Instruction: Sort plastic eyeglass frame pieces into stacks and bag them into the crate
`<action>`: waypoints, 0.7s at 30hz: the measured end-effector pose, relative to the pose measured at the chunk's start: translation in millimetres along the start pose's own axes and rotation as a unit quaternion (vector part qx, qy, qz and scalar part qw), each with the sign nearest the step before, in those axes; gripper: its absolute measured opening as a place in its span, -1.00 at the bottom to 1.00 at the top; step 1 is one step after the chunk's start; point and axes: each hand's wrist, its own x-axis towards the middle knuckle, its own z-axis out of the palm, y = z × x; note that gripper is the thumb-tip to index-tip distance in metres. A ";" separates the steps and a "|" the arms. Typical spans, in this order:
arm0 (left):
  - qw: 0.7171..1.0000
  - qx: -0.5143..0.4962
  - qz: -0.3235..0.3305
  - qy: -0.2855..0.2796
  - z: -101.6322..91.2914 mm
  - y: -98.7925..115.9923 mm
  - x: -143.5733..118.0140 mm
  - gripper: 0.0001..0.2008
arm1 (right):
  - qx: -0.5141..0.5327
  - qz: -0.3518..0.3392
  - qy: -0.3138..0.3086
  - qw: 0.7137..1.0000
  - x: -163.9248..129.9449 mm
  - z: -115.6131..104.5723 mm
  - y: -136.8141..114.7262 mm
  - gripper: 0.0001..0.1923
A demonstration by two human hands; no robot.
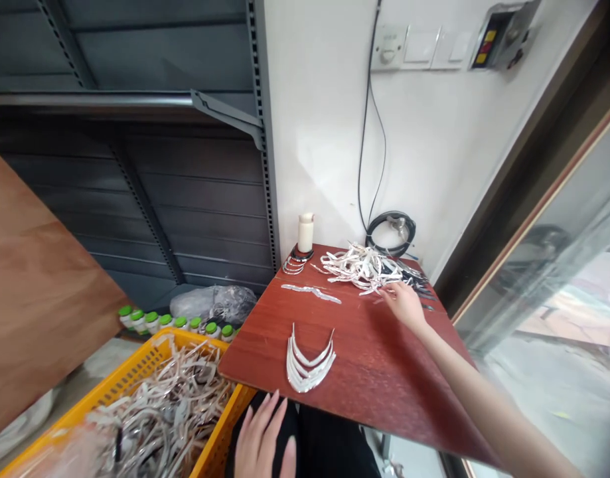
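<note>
1. Fingers (275,425) loosely spread, your left hand (259,450) hangs open over your lap (334,445), beside the yellow basket (229,415) of tangled strips (170,411).
2. Ahead, curved white strips (305,375) lie nested near the close edge of your red-brown table (384,392).
3. Beyond, your right hand (404,303) reaches the white pile (354,265) with bent fingers; whether they pinch anything, you cannot tell.
4. Behind it, your coiled black cable (412,232) stands by the wall (324,133).
</note>
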 end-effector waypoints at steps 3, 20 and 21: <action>0.999 0.012 0.050 -0.010 26.7 13.9 26.7 -0.44 | -0.009 0.020 -0.017 1.000 12.3 20.5 -2.5 -0.75; 0.996 0.044 0.072 -0.029 53.0 12.6 33.8 -0.53 | 0.244 0.076 -0.093 0.962 30.8 -47.5 64.8 -0.60; 0.996 0.044 0.069 -0.033 52.9 13.3 33.1 -0.52 | 0.261 0.077 -0.103 0.957 32.5 -53.0 65.3 -0.56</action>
